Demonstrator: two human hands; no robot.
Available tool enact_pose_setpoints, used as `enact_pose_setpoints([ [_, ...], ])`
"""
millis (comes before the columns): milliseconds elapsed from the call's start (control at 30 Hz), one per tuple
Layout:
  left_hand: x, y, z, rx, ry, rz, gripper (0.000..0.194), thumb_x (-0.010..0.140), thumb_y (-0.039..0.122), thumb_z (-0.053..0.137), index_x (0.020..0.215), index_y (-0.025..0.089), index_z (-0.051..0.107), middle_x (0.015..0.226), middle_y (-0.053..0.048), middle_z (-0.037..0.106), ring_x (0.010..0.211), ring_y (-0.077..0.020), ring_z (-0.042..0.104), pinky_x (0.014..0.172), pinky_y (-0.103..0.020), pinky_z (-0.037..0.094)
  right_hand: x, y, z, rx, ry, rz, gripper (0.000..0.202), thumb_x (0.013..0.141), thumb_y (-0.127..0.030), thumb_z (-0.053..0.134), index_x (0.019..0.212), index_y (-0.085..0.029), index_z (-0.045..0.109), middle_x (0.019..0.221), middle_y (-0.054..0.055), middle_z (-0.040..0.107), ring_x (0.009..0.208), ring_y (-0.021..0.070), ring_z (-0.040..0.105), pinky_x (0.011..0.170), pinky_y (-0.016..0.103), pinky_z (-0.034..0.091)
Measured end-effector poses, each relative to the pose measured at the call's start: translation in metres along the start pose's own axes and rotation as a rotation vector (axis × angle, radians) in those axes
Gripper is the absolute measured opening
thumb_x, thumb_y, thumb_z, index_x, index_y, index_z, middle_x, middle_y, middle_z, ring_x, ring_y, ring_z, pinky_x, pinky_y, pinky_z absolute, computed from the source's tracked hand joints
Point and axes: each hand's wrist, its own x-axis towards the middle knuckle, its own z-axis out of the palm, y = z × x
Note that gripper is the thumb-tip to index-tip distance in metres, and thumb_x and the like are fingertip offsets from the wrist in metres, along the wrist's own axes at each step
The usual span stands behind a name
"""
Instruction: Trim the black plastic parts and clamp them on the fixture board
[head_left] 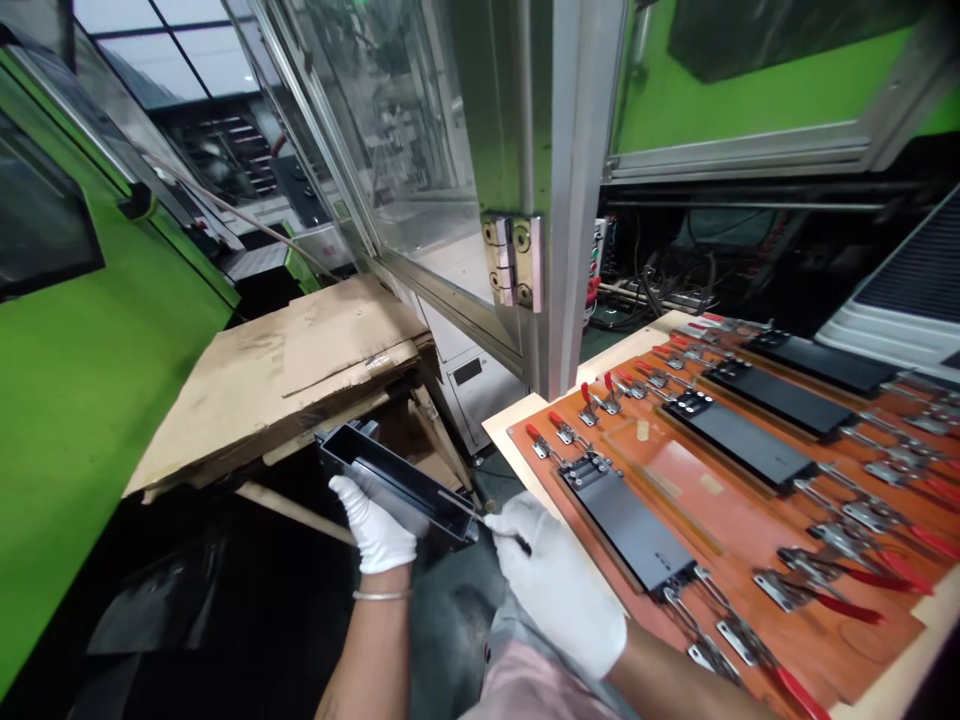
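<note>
A long, black, open-topped plastic housing (397,487) is held tilted in front of my body. My left hand (373,528), in a white glove, grips it from below and along its near side, thumb up on the wall. At the housing's right end is my right hand (551,580), also white-gloved, with its fingers closed. A thin tip pokes out between these fingers towards the housing's end; most of whatever it belongs to is hidden in the glove. Whether the tip touches the housing, I cannot tell.
On the right, an orange fixture board (720,510) carries several black panels (634,525) held by red-handled toggle clamps (832,590). A cardboard-topped table (247,370) stands at left. Between them juts a framed clear door (427,150). Green machines (67,400) flank the space.
</note>
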Motion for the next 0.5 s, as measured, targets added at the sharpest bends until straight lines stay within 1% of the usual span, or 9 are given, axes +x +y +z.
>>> enact_pose_setpoints([
  [167, 0.000, -0.003, 0.002, 0.007, -0.036, 0.013, 0.056, 0.078, 0.076, 0.048, 0.103, 0.030, 0.070, 0.091, -0.001, 0.074, 0.087, -0.0207, 0.070, 0.077, -0.032, 0.057, -0.008, 0.005, 0.003, 0.123, -0.062, -0.028, 0.021, 0.082, -0.008, 0.049, 0.084, -0.022, 0.064, 0.083, 0.000, 0.064, 0.079, 0.0141, 0.062, 0.076, 0.025, 0.048],
  [233, -0.002, -0.004, 0.006, -0.011, -0.033, 0.012, 0.056, 0.078, 0.074, 0.049, 0.106, 0.031, 0.070, 0.093, -0.002, 0.074, 0.090, -0.0215, 0.070, 0.078, -0.033, 0.056, -0.010, 0.005, 0.001, 0.128, -0.045, -0.010, 0.020, 0.082, -0.010, 0.051, 0.085, -0.023, 0.066, 0.083, 0.000, 0.065, 0.080, 0.0147, 0.062, 0.076, 0.025, 0.048],
  [367, -0.009, -0.004, 0.018, -0.009, 0.008, -0.002, 0.058, 0.078, 0.074, 0.050, 0.110, 0.030, 0.068, 0.094, -0.002, 0.074, 0.086, -0.0212, 0.070, 0.079, -0.034, 0.056, -0.011, -0.001, -0.007, 0.128, 0.004, -0.005, 0.019, 0.083, -0.012, 0.053, 0.083, -0.022, 0.068, 0.081, 0.001, 0.066, 0.078, 0.0154, 0.062, 0.075, 0.025, 0.049],
  [500, -0.018, -0.005, 0.033, 0.048, 0.105, 0.051, 0.061, 0.077, 0.077, 0.048, 0.105, 0.027, 0.069, 0.093, -0.001, 0.073, 0.080, -0.0189, 0.068, 0.076, -0.032, 0.055, -0.009, -0.003, -0.011, 0.085, 0.023, 0.009, 0.019, 0.084, -0.012, 0.051, 0.080, -0.022, 0.068, 0.084, 0.002, 0.066, 0.081, 0.0160, 0.062, 0.076, 0.026, 0.048],
])
